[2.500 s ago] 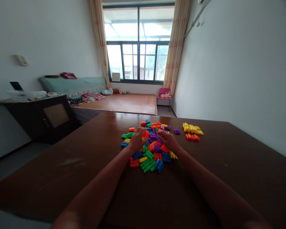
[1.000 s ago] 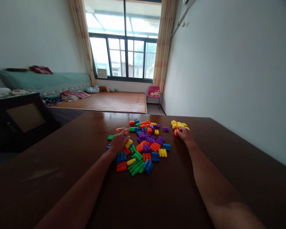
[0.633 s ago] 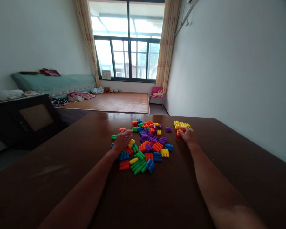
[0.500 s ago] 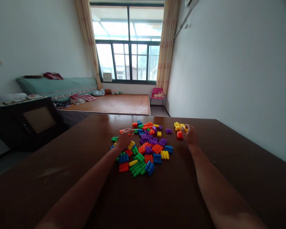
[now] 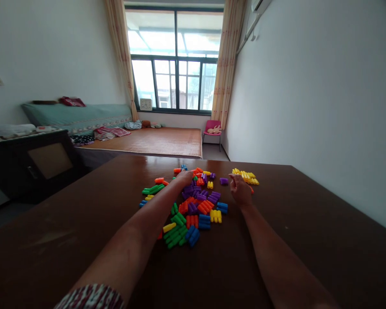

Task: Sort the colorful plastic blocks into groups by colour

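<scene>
One dark, glossy worktop fills the lower half of the view; its left and right edges slant outward from a straight far edge. Past that far edge stands a low bed with a brown mat; a dark cabinet stands to the left, a pink chair to the right of the bed, and a white wall rises beyond the right edge; patterned curtains flank a dark-framed window.

Around the middle of the worktop lies a loose pile of coloured blocks, its farthest pieces near the far edge; a group of yellow blocks sits apart to the right, an orange block just peeking out beside the right hand; a lone purple block lies between pile and group. The left hand is over the pile's far part, its forearm hiding some pieces; I cannot tell whether its grip is wide, narrow or holding a block. The right hand is just in front of the yellow blocks, fingers bent; whether its grip holds anything I cannot tell.

Broad brown stretches run left of the pile, nearer the person, and right of the yellow blocks; between pile and right hand the gap is narrow.
</scene>
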The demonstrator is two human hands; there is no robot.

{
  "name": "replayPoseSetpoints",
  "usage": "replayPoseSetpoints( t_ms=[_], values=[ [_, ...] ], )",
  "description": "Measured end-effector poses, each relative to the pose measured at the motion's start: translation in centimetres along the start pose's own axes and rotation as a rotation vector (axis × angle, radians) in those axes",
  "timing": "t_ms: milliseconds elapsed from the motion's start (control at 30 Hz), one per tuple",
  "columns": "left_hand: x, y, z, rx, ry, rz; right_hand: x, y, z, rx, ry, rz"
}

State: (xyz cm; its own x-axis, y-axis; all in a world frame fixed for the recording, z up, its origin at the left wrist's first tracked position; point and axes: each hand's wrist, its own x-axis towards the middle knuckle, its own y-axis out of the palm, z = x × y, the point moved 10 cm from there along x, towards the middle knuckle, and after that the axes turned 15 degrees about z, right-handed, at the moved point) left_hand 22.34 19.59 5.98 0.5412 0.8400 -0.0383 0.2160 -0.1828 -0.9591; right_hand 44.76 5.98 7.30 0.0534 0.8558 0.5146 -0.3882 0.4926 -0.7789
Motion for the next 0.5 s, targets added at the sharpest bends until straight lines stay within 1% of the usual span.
replayPoseSetpoints(
  t_ms=[67, 133, 200, 267, 333, 400, 500],
  values=[
    [0.1, 0.4, 0.2, -0.005, -0.023, 0.033, 0.1, 0.1, -0.1, 0.008, 0.005, 0.008],
    [-0.4, 0.7, 0.3, -0.022, -0.026, 0.077, 0.1, 0.2, -0.1, 0.01, 0.011, 0.019],
    [-1.3, 1.1, 0.0, -0.052, -0.007, 0.125, 0.1, 0.3, 0.2, 0.011, 0.014, 0.045],
    [-2.5, 1.2, -0.5, -0.088, 0.025, 0.149, 0.0, 0.5, 0.8, 0.014, 0.01, 0.077],
    [-4.0, 0.9, -1.0, -0.127, 0.056, 0.128, 0.1, 0.6, 1.9, 0.025, -0.01, 0.105],
    [-5.6, 0.3, -1.2, -0.17, 0.074, 0.074, 0.2, 0.8, 3.4, 0.068, -0.055, 0.133],
    [-8.2, -0.5, -1.0, -0.278, 0.082, -0.035, 0.5, 1.7, 6.5, 0.228, -0.158, 0.211]
  ],
)
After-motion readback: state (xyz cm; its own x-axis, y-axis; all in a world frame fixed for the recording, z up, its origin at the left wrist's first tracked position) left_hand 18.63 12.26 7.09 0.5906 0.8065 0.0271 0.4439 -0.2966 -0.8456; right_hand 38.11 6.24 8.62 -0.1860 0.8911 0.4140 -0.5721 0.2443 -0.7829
